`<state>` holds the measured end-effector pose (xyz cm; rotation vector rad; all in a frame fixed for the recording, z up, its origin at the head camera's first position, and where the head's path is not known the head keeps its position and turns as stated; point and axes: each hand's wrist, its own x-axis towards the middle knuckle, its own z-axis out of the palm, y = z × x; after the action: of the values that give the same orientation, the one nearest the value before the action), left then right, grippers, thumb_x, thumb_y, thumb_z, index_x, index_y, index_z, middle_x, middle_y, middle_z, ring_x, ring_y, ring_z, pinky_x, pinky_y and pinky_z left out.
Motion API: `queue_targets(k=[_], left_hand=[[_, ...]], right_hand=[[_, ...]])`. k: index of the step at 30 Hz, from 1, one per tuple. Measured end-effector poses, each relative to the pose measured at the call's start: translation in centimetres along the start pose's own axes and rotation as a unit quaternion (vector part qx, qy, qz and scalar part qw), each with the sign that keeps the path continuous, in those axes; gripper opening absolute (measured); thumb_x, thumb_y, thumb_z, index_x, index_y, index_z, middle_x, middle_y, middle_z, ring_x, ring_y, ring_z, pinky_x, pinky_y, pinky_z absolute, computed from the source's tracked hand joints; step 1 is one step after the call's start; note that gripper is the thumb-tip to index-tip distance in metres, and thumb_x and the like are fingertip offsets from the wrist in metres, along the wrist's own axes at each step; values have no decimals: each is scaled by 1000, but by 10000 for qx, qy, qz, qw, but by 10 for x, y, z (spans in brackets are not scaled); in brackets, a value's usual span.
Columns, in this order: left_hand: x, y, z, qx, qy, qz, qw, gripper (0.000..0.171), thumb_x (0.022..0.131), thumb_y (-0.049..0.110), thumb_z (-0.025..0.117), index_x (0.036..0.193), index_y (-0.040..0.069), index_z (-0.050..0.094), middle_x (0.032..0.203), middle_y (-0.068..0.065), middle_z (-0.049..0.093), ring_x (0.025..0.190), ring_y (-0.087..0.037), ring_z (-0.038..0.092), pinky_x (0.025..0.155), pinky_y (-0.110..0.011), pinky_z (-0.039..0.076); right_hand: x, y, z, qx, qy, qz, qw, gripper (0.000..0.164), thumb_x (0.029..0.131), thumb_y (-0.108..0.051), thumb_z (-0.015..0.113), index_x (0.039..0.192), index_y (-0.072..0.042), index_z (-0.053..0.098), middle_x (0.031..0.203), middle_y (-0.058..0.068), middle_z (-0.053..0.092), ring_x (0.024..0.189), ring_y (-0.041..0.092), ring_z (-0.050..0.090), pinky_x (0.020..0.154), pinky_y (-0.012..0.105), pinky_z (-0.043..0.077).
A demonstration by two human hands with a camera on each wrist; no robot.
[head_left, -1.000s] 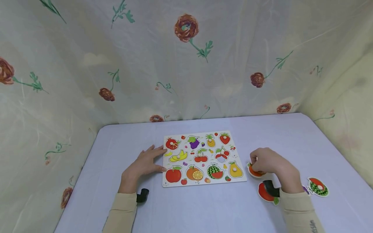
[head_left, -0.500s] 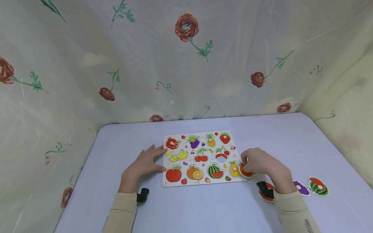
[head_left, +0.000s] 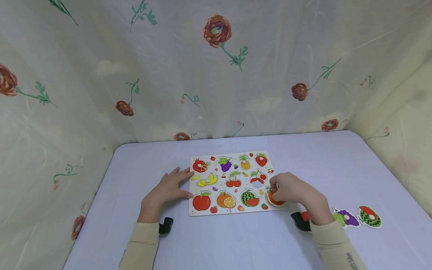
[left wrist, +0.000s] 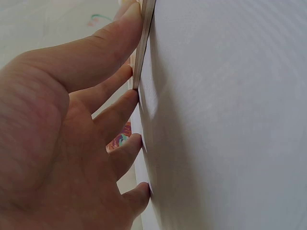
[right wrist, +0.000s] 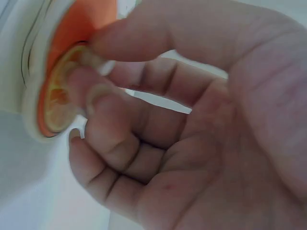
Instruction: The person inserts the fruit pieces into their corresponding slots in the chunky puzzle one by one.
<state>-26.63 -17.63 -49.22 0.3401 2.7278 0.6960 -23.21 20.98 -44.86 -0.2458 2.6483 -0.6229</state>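
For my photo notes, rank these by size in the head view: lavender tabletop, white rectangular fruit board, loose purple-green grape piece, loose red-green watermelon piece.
1. Tabletop
2. Fruit board
3. Grape piece and watermelon piece: too alike to rank.

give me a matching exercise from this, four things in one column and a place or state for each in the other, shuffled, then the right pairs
1. left hand
2. orange piece
3. loose grape piece
4. loose watermelon piece

a. purple and green, lying on the table
b. pinched by the right hand
c. farthest right of the pieces in the head view
d. touching the left edge of the board

Pairs: 1-d, 2-b, 3-a, 4-c
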Motion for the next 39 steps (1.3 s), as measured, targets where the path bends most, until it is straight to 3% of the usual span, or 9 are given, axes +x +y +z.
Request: queue_targets(k=[10,26,39], left_hand=[[2,-3,2,20,-16,27,10000,83,77,37,83,150,27,45,163,1,34,156,-32,14,125,-61,10],[1,-4,5,-41,30,-17,10000,83,77,38,83,150,28,45,162,2,34,156,-31,14,125,-61,9],[1,-3,1,-19,50,-15,10000,82,77,38,83,149,29,46,162,1,35,156,-31,14,125,-62,10]], right_hand=[[0,-13,7,-83,144,-258,9995,15,76,-1,63,70,-12,54,65,0,47,63,16,44,54,26,32],[2,-34,17,-293,228,-469,9982,19,78,-3,68,70,-14,55,67,1,55,65,17,48,56,27,35],[8,-48,28,-122,271,-770,9966,19,80,-3,65,69,-16,57,65,-2,51,57,13,45,53,25,34]])
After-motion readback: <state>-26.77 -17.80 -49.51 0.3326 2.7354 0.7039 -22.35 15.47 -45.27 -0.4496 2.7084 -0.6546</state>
